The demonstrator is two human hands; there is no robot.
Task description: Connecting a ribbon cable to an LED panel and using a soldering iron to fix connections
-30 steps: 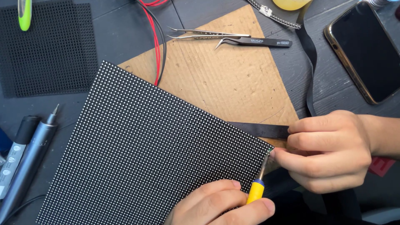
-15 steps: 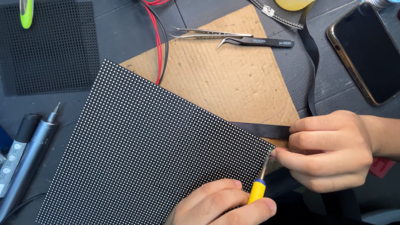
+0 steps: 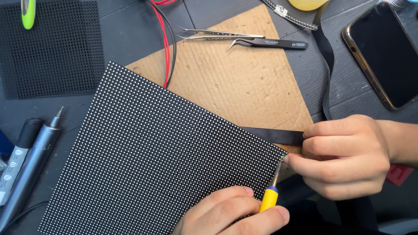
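The bench (image 3: 130,26) was dark grey wood planks, and on it lay a cardboard sheet (image 3: 248,82), a black mesh square (image 3: 56,56) at the far left and a phone (image 3: 385,52) at the far right. A grey driver (image 3: 32,163) and a pen (image 3: 17,156) lay side by side at the left edge, while red and black wires (image 3: 167,48) and a black ribbon (image 3: 325,65) ran across the planks. The dotted panel (image 3: 152,161) rested partly on the cardboard, partly on the bench, and two tweezers (image 3: 244,38) lay on the cardboard's far end.

Dark dotted LED panel (image 3: 161,161) square at centre, black gold-rimmed phone screen (image 3: 385,52) top right, unlit
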